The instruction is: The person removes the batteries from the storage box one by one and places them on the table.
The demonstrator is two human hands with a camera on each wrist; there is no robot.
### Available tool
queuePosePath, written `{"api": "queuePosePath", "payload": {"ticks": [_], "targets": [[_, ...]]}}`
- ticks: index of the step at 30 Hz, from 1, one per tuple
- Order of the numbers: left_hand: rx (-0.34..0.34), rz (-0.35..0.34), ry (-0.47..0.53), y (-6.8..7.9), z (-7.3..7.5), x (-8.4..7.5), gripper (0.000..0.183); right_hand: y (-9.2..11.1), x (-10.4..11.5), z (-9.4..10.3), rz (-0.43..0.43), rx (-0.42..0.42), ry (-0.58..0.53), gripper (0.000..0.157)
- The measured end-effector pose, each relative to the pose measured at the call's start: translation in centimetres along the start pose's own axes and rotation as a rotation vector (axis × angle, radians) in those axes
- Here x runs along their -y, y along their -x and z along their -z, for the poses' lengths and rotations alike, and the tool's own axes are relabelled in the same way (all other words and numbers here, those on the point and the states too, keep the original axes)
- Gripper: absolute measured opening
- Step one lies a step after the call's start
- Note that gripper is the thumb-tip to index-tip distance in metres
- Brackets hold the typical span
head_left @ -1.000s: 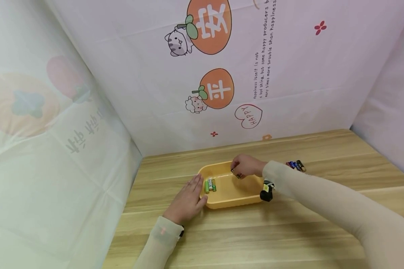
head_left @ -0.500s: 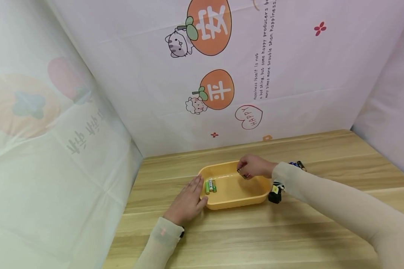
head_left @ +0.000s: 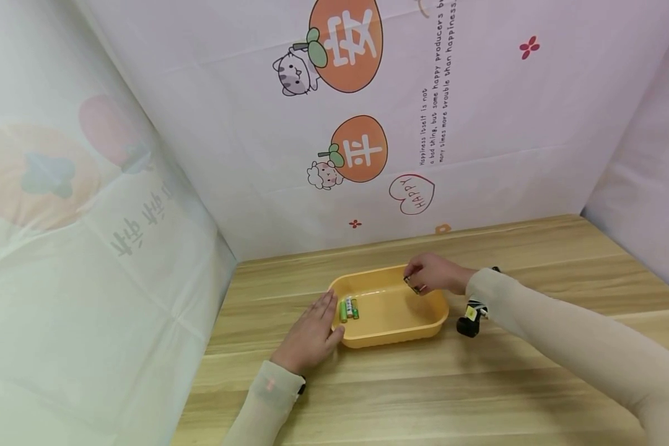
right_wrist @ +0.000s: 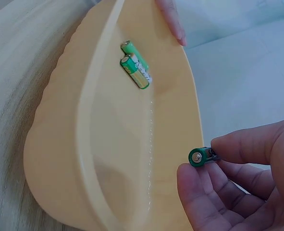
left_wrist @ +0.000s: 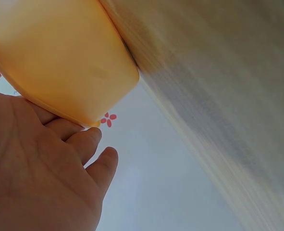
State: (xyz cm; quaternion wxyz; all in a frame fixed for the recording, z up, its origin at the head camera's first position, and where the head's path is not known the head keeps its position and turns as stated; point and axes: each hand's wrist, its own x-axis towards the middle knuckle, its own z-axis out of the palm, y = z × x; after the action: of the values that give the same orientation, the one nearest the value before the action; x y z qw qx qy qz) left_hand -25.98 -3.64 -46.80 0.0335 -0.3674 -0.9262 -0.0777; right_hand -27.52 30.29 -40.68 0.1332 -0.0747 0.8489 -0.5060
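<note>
– If that green-ended battery (right_wrist: 197, 157) slips, where would it end up?

– Probably in the yellow tray (head_left: 390, 338) or just behind it. The right hand (head_left: 437, 273) pinches it between thumb and fingers near the tray's back right corner, and a smooth round casing could twist out of so small a hold. Should it strike the rim, it might bounce out towards the back edge of the tabletop (head_left: 379, 396).

– And the left hand (head_left: 308, 337)?

– Its fingers lie nearly straight against the tray's left end, touching the rim, gripping nothing. Too hard a push there could slide or tip the tray.

– What would that upset?

– The three batteries (head_left: 349, 308) lying side by side near the tray's left edge; being round and loose, they could roll.

– Anything by the right sleeve (head_left: 557, 322)?

– A dark end (head_left: 497, 269), perhaps a battery's, shows just past it, mostly hidden. A low sweep of the forearm might knock it.
</note>
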Motion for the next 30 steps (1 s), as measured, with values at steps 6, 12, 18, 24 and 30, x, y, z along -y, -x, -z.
{"api": "queuePosePath", "payload": {"ticks": [6,12,18,24,30], "targets": [[0.0,-0.002,0.007,0.1,0.1,-0.1,0.067,0.6,-0.1,0.6,-0.006,-0.019,-0.011,0.023],[0.005,0.001,0.007,0.1,0.1,-0.1,0.067,1.3,-0.2,1.5,-0.017,-0.032,-0.002,0.025],[-0.009,-0.009,0.009,0.1,0.2,-0.1,0.066,2.2,-0.5,2.6,-0.011,-0.04,0.01,0.028],[-0.021,-0.023,0.006,-0.1,0.2,-0.1,0.067,2.7,-1.8,3.7,-0.005,-0.059,-0.024,0.031],[-0.007,-0.014,0.007,0.0,0.3,-0.1,0.067,3.3,-2.7,4.4,-0.017,-0.088,-0.017,0.031]]}}
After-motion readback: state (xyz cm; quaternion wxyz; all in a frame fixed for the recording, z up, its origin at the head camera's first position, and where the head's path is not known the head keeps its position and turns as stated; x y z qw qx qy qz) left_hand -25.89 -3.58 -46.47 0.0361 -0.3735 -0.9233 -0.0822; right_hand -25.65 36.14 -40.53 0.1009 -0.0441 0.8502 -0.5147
